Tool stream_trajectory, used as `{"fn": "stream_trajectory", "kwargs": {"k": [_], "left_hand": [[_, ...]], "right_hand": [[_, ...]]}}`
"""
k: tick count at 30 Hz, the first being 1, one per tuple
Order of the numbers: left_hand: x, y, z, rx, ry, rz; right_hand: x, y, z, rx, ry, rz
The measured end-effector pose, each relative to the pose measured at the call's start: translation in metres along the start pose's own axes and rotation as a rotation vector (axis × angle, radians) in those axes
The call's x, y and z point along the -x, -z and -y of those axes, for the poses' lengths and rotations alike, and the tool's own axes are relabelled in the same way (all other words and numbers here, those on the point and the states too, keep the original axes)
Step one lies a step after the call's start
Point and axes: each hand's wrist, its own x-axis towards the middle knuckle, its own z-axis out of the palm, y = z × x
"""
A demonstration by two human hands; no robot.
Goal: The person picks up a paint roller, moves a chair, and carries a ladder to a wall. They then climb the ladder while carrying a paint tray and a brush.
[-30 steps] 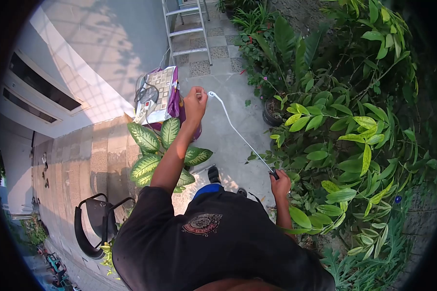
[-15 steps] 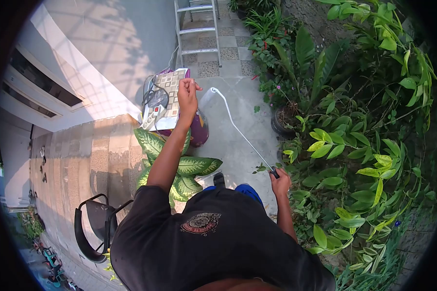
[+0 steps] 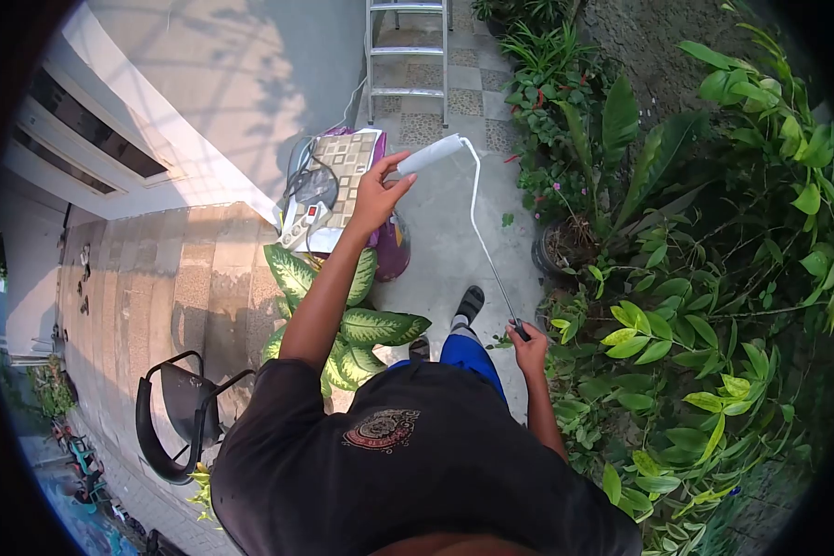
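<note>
A paint roller (image 3: pixel 431 154) with a white sleeve and a long bent white rod stretches between my two hands. My right hand (image 3: pixel 531 354) is closed around its black handle, in front of my right side. At the far end, my left hand (image 3: pixel 376 199) has its thumb and fingers on the near end of the white sleeve, closed around it. The sleeve is tilted, its outer end upper right where the rod bends in. Beside my left hand lie a power strip (image 3: pixel 304 225) and a coiled dark cable (image 3: pixel 315 185) on a tile-patterned surface (image 3: pixel 352 165).
An aluminium ladder (image 3: pixel 408 92) stands ahead on the paving. Dense plants (image 3: pixel 658 334) line the right side, with a pot (image 3: pixel 556 248) at their edge. A broad-leaved plant (image 3: pixel 380 326) is under my left arm. A black chair (image 3: pixel 190 408) stands at left.
My left hand has gone from beside the roller to gripping its sleeve end. The sleeve has risen and tilted. A foot now shows forward on the path.
</note>
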Motion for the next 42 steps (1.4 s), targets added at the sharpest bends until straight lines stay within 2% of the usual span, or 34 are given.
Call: {"fn": "stream_trajectory", "kwargs": {"k": [6, 8, 12, 16, 18, 22, 24, 33, 38, 42], "left_hand": [[-0.054, -0.005, 0.017, -0.011, 0.023, -0.139], [-0.075, -0.011, 0.015, 0.137, -0.079, -0.136], [-0.117, -0.018, 0.009, 0.101, -0.091, -0.152], [-0.158, -0.031, 0.008, 0.068, -0.14, -0.15], [-0.174, -0.039, 0.008, 0.081, -0.142, -0.156], [-0.197, -0.054, 0.007, 0.073, -0.122, -0.167], [-0.207, -0.058, 0.005, 0.067, -0.109, -0.162], [-0.26, -0.062, 0.014, 0.109, -0.082, -0.148], [-0.293, -0.057, 0.032, -0.011, -0.049, -0.26], [-0.333, -0.04, 0.055, -0.097, -0.145, -0.254]], "right_hand": [[-0.075, -0.014, 0.006, -0.05, -0.012, 0.142], [-0.103, -0.013, 0.011, -0.068, -0.095, 0.189], [-0.164, -0.003, 0.027, -0.054, -0.086, 0.243], [-0.22, 0.008, 0.03, -0.043, -0.044, 0.274], [-0.244, 0.01, 0.027, -0.096, 0.076, 0.262], [-0.278, 0.025, 0.033, -0.098, 0.061, 0.29], [-0.291, 0.032, 0.036, -0.082, -0.054, 0.344], [-0.329, 0.023, 0.043, -0.092, -0.105, 0.393], [-0.353, 0.013, 0.05, -0.071, -0.13, 0.411], [-0.385, -0.002, 0.054, -0.094, -0.146, 0.401]]}}
